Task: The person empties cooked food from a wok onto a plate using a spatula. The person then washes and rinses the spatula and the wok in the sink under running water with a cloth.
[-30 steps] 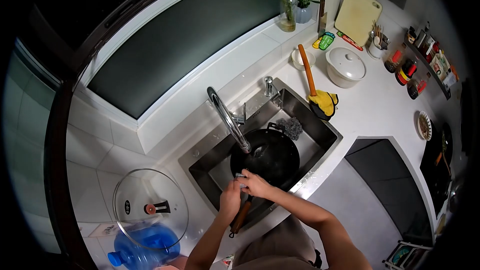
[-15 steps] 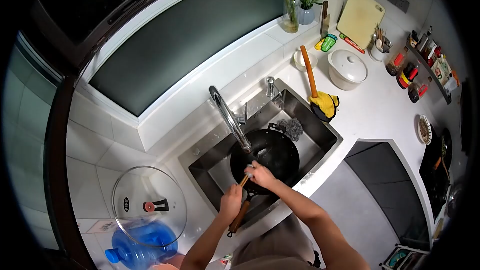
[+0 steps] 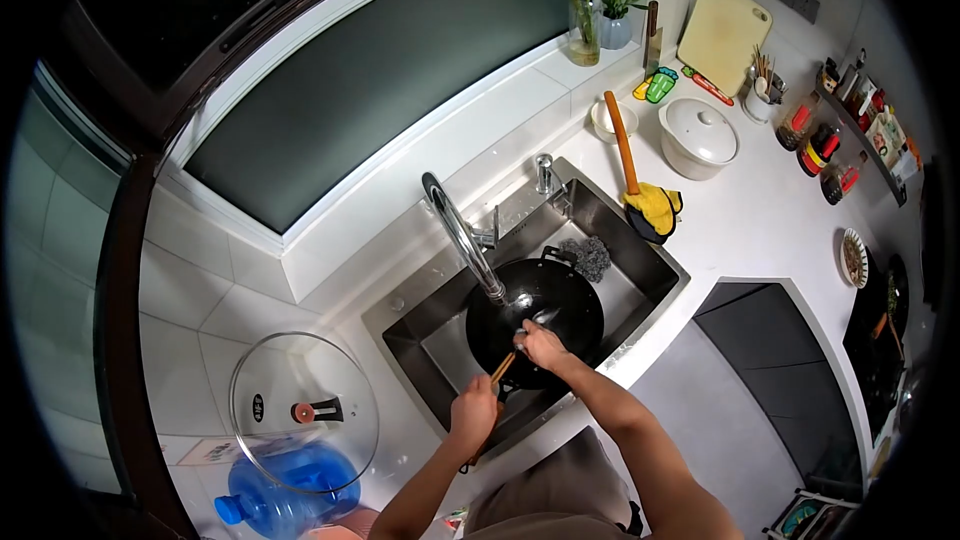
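My left hand point(image 3: 474, 412) is closed around a pair of slim wooden chopsticks point(image 3: 502, 369) at the near rim of a black wok point(image 3: 575, 315). My right hand point(image 3: 543, 346) is over the wok with its fingers pinched near the chopsticks' far ends. A small pale grey bit shows at these fingertips; I cannot make out what it is. The wok rests in a steel sink point(image 3: 640, 300) under a curved tap point(image 3: 462, 230). Its wooden handle is mostly hidden behind my left hand and forearm.
A grey scouring pad point(image 3: 592, 258) lies beside the wok. On the right counter are a yellow-black cloth point(image 3: 653, 210) with a wooden stick and a white lidded pot point(image 3: 695, 148). A glass lid point(image 3: 365, 380) and a blue water bottle point(image 3: 290, 488) stand left.
My right hand has moved slightly right, away from my left hand, so more of the chopsticks shows. My left hand shifted slightly right, now covering the wok's wooden handle. The whole view shifted slightly.
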A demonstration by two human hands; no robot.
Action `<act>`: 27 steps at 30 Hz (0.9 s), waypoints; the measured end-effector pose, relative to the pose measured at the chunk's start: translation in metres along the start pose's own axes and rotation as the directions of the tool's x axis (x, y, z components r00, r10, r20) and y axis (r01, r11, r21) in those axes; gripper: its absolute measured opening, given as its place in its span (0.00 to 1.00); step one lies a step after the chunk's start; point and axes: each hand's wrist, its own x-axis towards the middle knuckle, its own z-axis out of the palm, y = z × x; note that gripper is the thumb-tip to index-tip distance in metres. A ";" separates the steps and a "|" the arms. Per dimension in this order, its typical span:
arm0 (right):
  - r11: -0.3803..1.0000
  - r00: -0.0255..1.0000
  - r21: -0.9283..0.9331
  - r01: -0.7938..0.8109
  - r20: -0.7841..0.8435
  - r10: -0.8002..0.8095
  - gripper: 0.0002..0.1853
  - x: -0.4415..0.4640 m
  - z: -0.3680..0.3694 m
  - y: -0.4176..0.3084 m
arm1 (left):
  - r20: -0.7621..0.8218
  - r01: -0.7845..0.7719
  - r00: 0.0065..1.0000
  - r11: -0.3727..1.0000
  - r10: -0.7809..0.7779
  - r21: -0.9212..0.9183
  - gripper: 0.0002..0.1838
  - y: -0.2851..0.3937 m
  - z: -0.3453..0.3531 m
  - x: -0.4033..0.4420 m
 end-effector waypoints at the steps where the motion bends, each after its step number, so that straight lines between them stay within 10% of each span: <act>1: 0.998 0.999 -0.056 0.041 0.000 -0.041 0.08 -0.001 0.000 0.001 | 0.060 0.100 0.993 0.995 -0.098 -0.026 0.12 -0.006 0.003 0.002; 4: 0.989 0.996 -0.140 0.049 0.080 -0.038 0.08 -0.001 0.005 -0.007 | 0.314 0.332 0.904 0.939 -0.288 -0.092 0.18 -0.019 0.016 0.019; 9: 0.986 0.997 -0.144 0.081 0.031 -0.077 0.11 -0.003 0.004 -0.020 | 0.257 0.063 0.964 0.998 -0.066 0.020 0.19 -0.054 0.088 0.029; 10: 0.986 0.997 -0.146 0.075 0.028 -0.072 0.11 -0.008 -0.003 -0.024 | 0.450 0.467 0.847 0.803 -0.284 -0.370 0.17 -0.056 0.089 0.035; 11: 1.000 0.998 0.022 0.014 -0.063 -0.013 0.17 -0.016 -0.021 -0.038 | 0.689 0.764 0.644 0.326 -0.334 -0.556 0.17 -0.058 0.087 0.040; 12: 0.981 0.988 0.192 -0.030 -0.143 0.058 0.24 -0.025 -0.039 -0.053 | 0.691 0.764 0.644 0.329 -0.327 -0.556 0.17 -0.061 0.081 0.040; 15: 0.910 0.977 0.356 0.211 -0.055 -0.205 0.35 -0.050 -0.046 -0.080 | 0.864 0.834 0.500 -0.240 -0.053 -0.497 0.20 -0.073 0.067 0.034; 22: 0.971 0.914 0.085 0.222 -0.365 -0.177 0.25 -0.029 -0.042 -0.045 | 0.824 0.818 0.555 -0.252 0.112 -0.517 0.23 -0.038 0.013 0.024; 27: 0.930 0.948 0.267 0.254 -0.259 -0.185 0.31 -0.054 -0.060 -0.104 | 0.774 0.748 0.634 -0.255 0.000 -0.613 0.27 -0.032 0.008 0.023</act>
